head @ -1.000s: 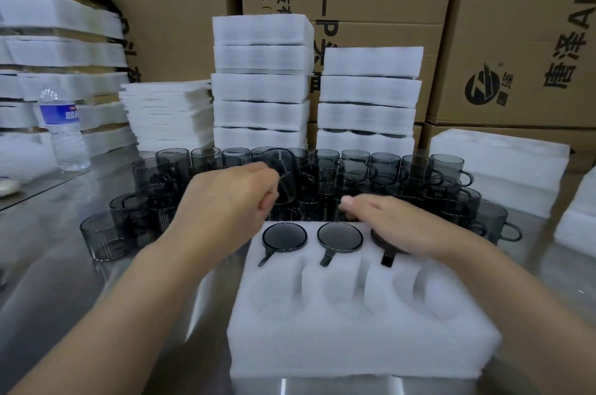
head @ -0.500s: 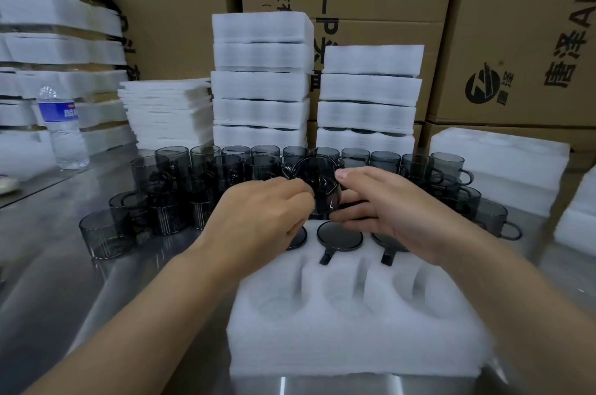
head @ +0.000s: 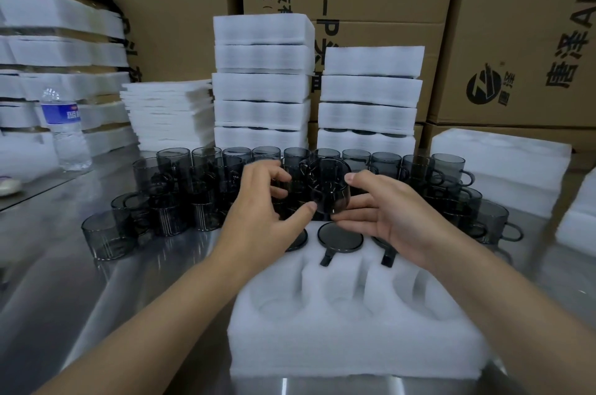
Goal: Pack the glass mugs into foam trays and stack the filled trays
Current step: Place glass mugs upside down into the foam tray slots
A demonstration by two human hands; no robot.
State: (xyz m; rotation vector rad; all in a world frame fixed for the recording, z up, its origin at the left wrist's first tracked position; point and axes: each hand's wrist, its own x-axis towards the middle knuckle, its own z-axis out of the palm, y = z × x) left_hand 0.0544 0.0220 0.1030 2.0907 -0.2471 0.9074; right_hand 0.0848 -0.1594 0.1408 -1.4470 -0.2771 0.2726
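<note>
Head view: right hand (head: 387, 214) clamped on mug (head: 329, 188) above foam tray (head: 354, 340); left hand (head: 258, 217) spread, thumb contact unclear; packed mugs (head: 340, 235) partly hidden.

One glass mug (head: 329, 191) is gripped by the right hand (head: 396, 220). Just below the grip one foam tray (head: 354, 340) with six pockets is seen: three seated mugs (head: 340, 235) are counted, three pockets are unfilled. Behind the grip, five trays are counted in the left stack (head: 263, 88) and four in the right stack (head: 371, 91). One water bottle (head: 66, 133) is seen far left of the grip. The loose mugs (head: 200, 188) around it cannot be counted exactly.
</note>
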